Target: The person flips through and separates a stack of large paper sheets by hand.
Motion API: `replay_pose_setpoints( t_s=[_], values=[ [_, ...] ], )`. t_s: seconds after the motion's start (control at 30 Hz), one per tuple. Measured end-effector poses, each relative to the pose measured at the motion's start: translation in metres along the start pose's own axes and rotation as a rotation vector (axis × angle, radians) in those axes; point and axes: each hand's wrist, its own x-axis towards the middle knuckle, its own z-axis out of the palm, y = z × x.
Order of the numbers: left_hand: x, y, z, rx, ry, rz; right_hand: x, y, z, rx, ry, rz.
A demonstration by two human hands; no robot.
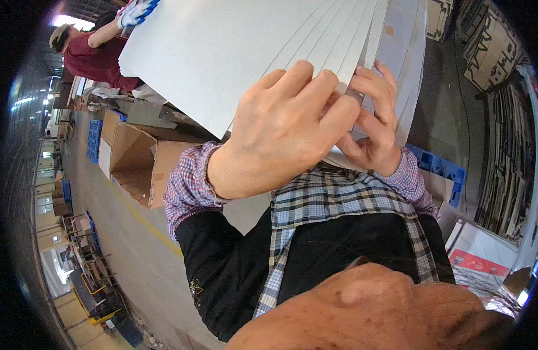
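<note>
A stack of large white sheets (pixel 205 52), like paperboard, lies in front of me, its edges fanned in steps toward the right. My left hand (pixel 280 125) is closed over the near edge of the fanned sheets, knuckles up and fingers curled; its fingertips are partly hidden. Close beside it, my right hand (pixel 375 114) grips the sheets' near right corner with bent fingers and thumb. The two hands nearly touch. More pale sheets (pixel 406 70) lie lower, right of the fan.
At the far left, a person in a maroon shirt (pixel 97 63) rests a gloved hand (pixel 136 13) on the stack's far edge. An open cardboard box (pixel 159 166) stands on the floor to my left. Blue pallets (pixel 438 166) and piled flat boards (pixel 502 157) are on the right.
</note>
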Motion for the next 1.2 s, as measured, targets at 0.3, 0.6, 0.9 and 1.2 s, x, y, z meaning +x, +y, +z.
replay_pose_setpoints(
  t_s=[0.3, 0.6, 0.9, 1.2],
  values=[
    [0.004, 0.003, 0.005, 0.057, 0.000, -0.004, 0.002, -0.001, -0.002, -0.006, -0.004, 0.001],
    [-0.008, -0.006, 0.005, 0.015, -0.004, 0.026, 0.000, 0.002, -0.002, -0.017, 0.013, -0.037],
    [-0.019, -0.005, -0.012, -0.059, -0.145, -0.059, 0.001, 0.009, -0.011, 0.199, -0.014, 0.068],
    [-0.020, 0.001, -0.010, 0.023, -0.160, 0.009, -0.001, 0.006, 0.000, 0.150, 0.086, 0.019]
  ],
)
